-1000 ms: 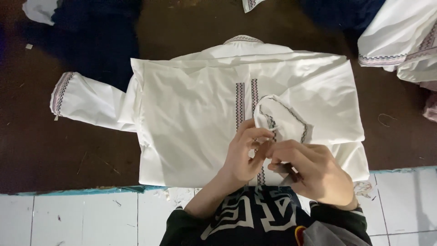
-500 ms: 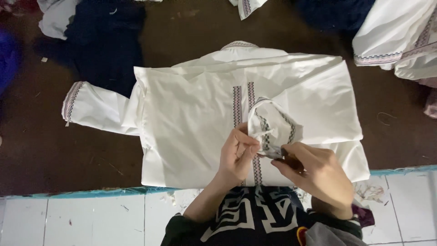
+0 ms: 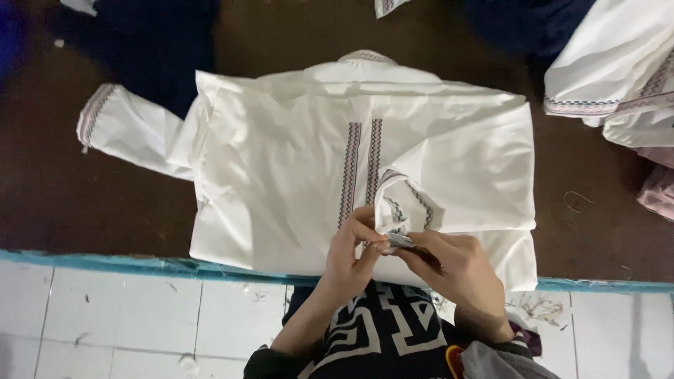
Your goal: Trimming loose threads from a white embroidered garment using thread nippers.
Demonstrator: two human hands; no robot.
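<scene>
Head view. A white shirt lies flat on the dark brown table, collar at the far edge, one sleeve stretched out to the left, hem at the near edge. Two bands of dark stitching run down its middle.

Your left hand pinches a lifted flap of the shirt's cloth near the hem, fingers closed on it. Your right hand is clenched around a small metal tool, its tip touching the same flap; what kind of tool, you cannot tell.

Handling, as a judgement: the cloth looks thin, light and limp. It folds and wrinkles wherever lifted, so grip it at a seam or the stitched bands, close to the tool, and keep it taut.

Surface: the table has a teal near edge; white floor tiles below carry thread scraps. More white garments are heaped at the far right, dark blue cloth at the far left.
</scene>
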